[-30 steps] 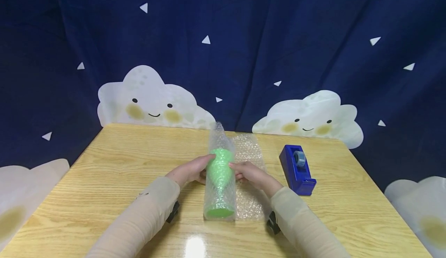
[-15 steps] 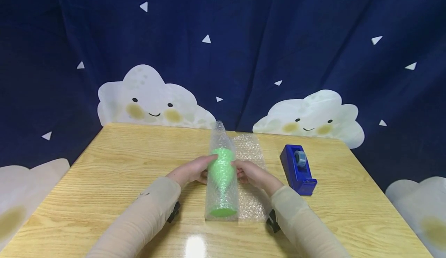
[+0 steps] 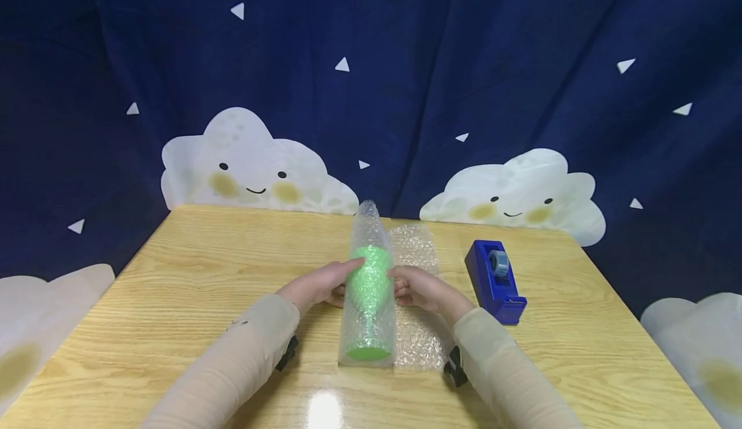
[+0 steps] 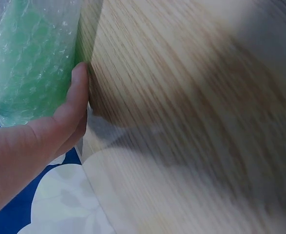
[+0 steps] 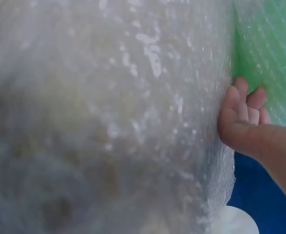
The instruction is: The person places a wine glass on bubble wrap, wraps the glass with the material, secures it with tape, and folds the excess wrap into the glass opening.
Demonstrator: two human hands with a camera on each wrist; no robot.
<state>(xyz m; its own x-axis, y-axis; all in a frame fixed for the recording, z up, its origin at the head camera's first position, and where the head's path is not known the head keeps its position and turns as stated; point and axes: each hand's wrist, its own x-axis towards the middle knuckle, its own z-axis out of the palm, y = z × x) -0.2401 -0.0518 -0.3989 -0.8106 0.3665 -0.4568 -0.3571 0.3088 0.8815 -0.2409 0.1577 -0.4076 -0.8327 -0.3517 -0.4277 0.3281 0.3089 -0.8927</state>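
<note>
A light green goblet-shaped thing [image 3: 371, 281], wide at the far part and narrow toward a round base, lies on its side rolled in clear bubble wrap [image 3: 366, 229]. My left hand [image 3: 324, 282] grips the roll from the left, thumb over its upper side, fingers low along its flank. From the right, my right hand [image 3: 420, 287] holds it with the thumb against the wrap and the other fingers curled in at the side. The left wrist view has the left fingers [image 4: 77, 97] beside the green shape; in the right wrist view the right fingertips [image 5: 257, 97] meet it.
A flat tail of bubble wrap [image 3: 417, 339] spreads on the table right of the roll, partly under my right hand. Farther right stands a blue tape dispenser [image 3: 497, 294] with a roll of clear tape. The wooden table [image 3: 220, 255] ends at a dark blue curtain [image 3: 371, 42].
The wrapped roll has shifted slightly to the right. My left thumb now reaches a little farther over it, while the right thumb has slid outward to its right edge.
</note>
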